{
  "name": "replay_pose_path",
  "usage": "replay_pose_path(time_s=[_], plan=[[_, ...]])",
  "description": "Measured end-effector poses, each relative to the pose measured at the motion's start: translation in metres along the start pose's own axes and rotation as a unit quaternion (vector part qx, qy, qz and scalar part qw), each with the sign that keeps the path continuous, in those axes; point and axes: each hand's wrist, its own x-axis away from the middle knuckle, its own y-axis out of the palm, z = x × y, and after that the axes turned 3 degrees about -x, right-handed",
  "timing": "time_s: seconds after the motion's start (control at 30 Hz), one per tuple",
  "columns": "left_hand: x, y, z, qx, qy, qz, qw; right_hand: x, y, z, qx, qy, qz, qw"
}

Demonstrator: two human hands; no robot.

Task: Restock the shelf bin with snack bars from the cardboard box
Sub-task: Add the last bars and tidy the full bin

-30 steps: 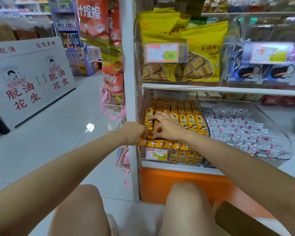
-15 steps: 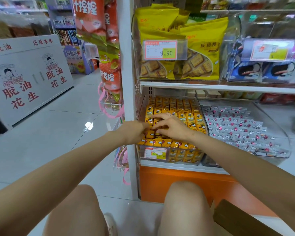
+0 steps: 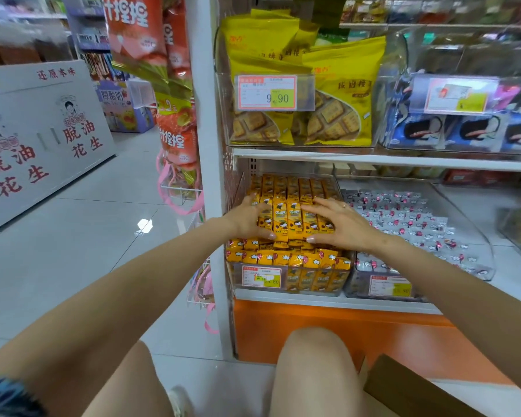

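Note:
The clear shelf bin (image 3: 237, 188) on the low shelf is packed with rows of yellow snack bars (image 3: 295, 188). My left hand (image 3: 248, 219) and my right hand (image 3: 342, 225) clamp a short row of upright bars (image 3: 294, 219) between them, near the bin's front. On each hand the fingers lie over the tops and the thumb sits at the near side. A brown flap of the cardboard box (image 3: 403, 389) shows at the bottom right; its inside is out of view.
A second clear bin (image 3: 475, 266) of white-and-pink wrapped sweets stands right of the snack bars. Above, a shelf board (image 3: 373, 159) carries yellow biscuit bags (image 3: 340, 94). A white upright (image 3: 206, 145) with hanging red snack strips (image 3: 175, 130) borders the left. My bare knees (image 3: 313, 371) are below.
Both hands were bunched together at the bin's left side; now they have spread apart and hold a row of bars between them. The view has moved closer to the shelf.

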Motion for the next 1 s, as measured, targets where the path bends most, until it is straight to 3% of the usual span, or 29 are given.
replay_pose_path(time_s=[0.27, 0.6, 1.0], plan=[[-0.003, 0.014, 0.005, 0.017, -0.011, 0.075, 0.997, 0.007, 0.005, 0.011, -0.065, 0.025, 0.035, 0.997], [-0.007, 0.020, 0.002, 0.022, -0.010, 0.105, 0.994, 0.014, 0.001, 0.020, -0.145, 0.039, 0.030, 0.988], [-0.002, 0.020, 0.010, -0.018, -0.020, 0.115, 0.993, 0.014, -0.003, 0.024, -0.115, 0.048, 0.054, 0.991]])
